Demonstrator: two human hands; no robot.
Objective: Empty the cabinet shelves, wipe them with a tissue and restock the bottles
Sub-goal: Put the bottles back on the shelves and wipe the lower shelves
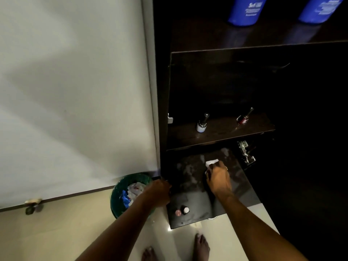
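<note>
Both hands work low at the cabinet [226,87]. The right hand [219,178] curls its fingers over the tissue [211,163] and presses it on the bottom shelf [190,187], at the far right part. The left hand [160,193] is at the left edge of this shelf; its fingers are hidden, so I cannot tell if it grips anything.

A white door [75,91] fills the left side. A green bin [116,202] with scraps stands near the left hand. Two blue bottles [244,10] stand on the top shelf, and two nail polish bottles [201,125] stand well apart on the middle shelf. Two small bottles [182,211] stand side by side at the near edge of the bottom shelf.

The step in hand looks like wiping. Pale smears cover the shelf, so I would use long overlapping strokes from far to near with flat pressure, and move the small bottles off first.

The tissue is folded, and its long axis runs left to right, a little raised at the right. All the bottles stand upright with caps up.
</note>
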